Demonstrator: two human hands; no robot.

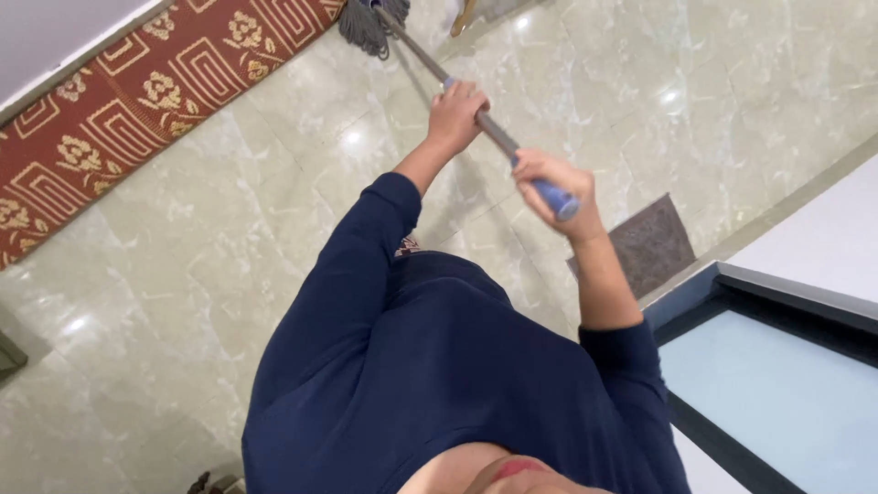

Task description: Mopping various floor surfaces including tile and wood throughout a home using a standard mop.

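Note:
Both my hands grip a mop with a long grey metal handle (498,137). My left hand (455,114) is closed around the shaft farther down, toward the mop head. Close to my body, my right hand (549,178) holds the blue grip (560,201) at the handle's top end. The grey string mop head (366,26) rests on the glossy beige tiled floor (229,229) at the top of the view, beside the edge of a rug. My navy long sleeves and chest fill the lower middle.
A red rug with a cream pattern (137,101) runs diagonally across the upper left, along a white wall. A small grey mat (654,242) lies on the floor at right. A dark-framed frosted glass panel (777,393) fills the lower right.

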